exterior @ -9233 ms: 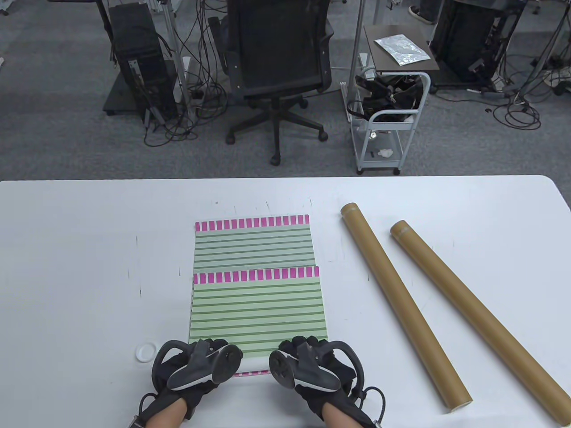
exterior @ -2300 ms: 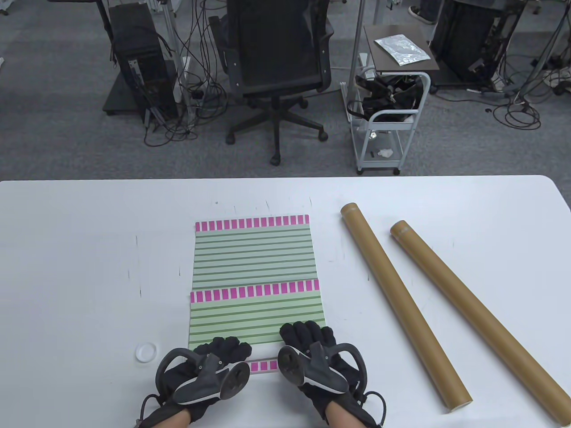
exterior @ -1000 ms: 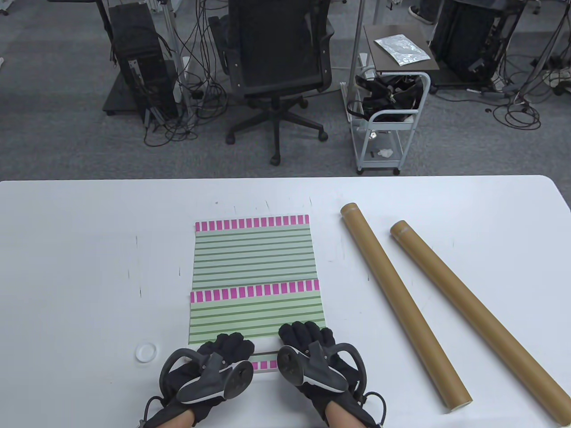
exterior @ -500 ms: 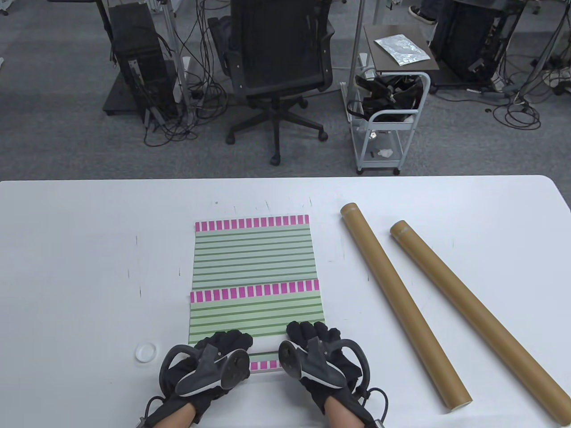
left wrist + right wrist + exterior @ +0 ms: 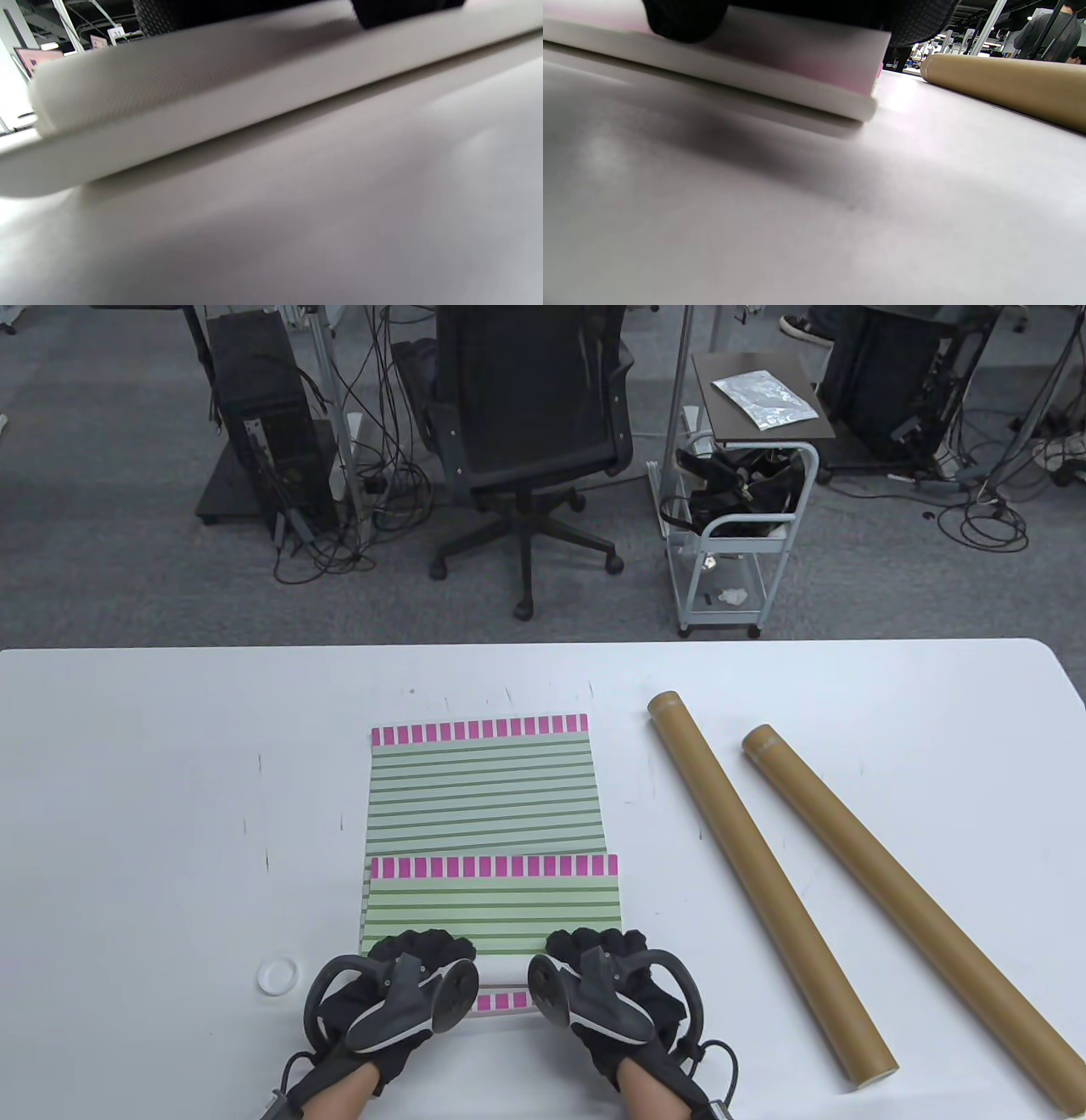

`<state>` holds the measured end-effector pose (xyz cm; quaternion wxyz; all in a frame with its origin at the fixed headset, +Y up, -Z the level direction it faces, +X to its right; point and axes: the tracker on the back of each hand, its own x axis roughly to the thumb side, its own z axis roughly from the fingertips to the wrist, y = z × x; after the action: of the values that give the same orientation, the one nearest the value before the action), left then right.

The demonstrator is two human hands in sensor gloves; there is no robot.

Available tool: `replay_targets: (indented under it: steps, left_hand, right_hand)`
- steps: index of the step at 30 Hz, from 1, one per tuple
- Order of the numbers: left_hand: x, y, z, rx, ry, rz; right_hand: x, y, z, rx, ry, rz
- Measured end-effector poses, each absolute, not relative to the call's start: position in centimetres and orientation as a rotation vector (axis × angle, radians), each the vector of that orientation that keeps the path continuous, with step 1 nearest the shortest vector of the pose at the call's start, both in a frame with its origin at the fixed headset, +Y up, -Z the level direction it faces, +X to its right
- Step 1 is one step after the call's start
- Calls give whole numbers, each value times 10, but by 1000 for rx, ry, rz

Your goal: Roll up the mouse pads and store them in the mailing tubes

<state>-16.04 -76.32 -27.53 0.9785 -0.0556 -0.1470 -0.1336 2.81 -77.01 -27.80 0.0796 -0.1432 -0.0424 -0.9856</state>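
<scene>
**Near mouse pad rolled further**

Since a second ago, the near mouse pad has been rolled further. Its rolled near edge is gripped by curled fingers of left hand and right hand. Beyond it lies the far mouse pad; right of it, two mailing tubes rest on the tabletop.

Black fingers are seen pressed on a white pad lying on the surface; a tube lies at two o'clock.
</scene>
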Motion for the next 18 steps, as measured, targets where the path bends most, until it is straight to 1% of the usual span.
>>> replay_targets:
  steps: [2, 5, 9, 12, 18]
  left_hand:
    - [-160, -761, -276, -81, -287, -287]
    - [-158, -759, -275, -89, -285, -272]
    - [-156, -754, -270, -106, -329, -284]
    - [-156, -750, -265, -151, -357, -272]
    - [-163, -745, -259, -259, -412, -167]
  right_hand:
    - [27, -770, -278, -427, -108, -2922]
    - [28, -770, -278, -434, -105, -2923]
    - [29, -768, -279, -440, -151, -2965]
    - [30, -766, -277, -476, -221, -2992]
    - [31, -760, -270, -552, -328, -2999]
